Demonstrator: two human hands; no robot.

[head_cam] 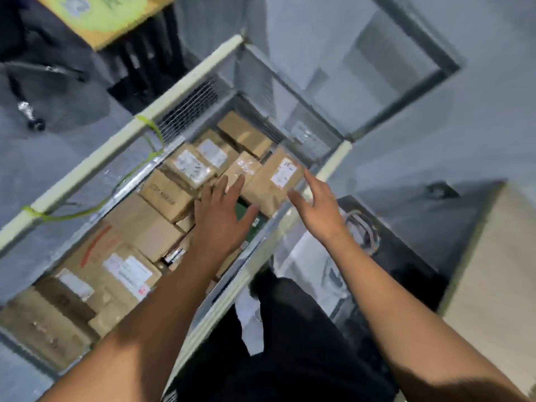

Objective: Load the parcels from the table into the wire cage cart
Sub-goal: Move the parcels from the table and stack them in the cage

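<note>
Inside the wire cage cart [185, 82], much is going unread: the view is blurring, the white labels on the parcels [136, 219] are illegible, and the cart's left end is running out of view at the lower left edge. The left hand [217, 216] is reaching down over the load with its fingers straight and spread wide, holding nothing; whether the fingers are touching the cardboard beneath cannot be told. The hand is covering part of a dark green item [246, 210], which cannot be identified. The right hand [322, 207] is hovering over the cart's near rail, fingers likewise wide and holding nothing, just beside a tilted labelled parcel [275, 181] lying at the right end of the load. The parcels are lying packed closely together, filling the cart bottom.

Around the cart, a yellow-green strap [148, 126] is looping round the far rail. A yellow-green carton [107, 15] is cut off at the top edge. A pale beige surface [493, 271] is cut off at the right edge. Dark trousers [290, 343] are standing against the near rail, and beside them lies a black object [406, 256] too blurred to name.
</note>
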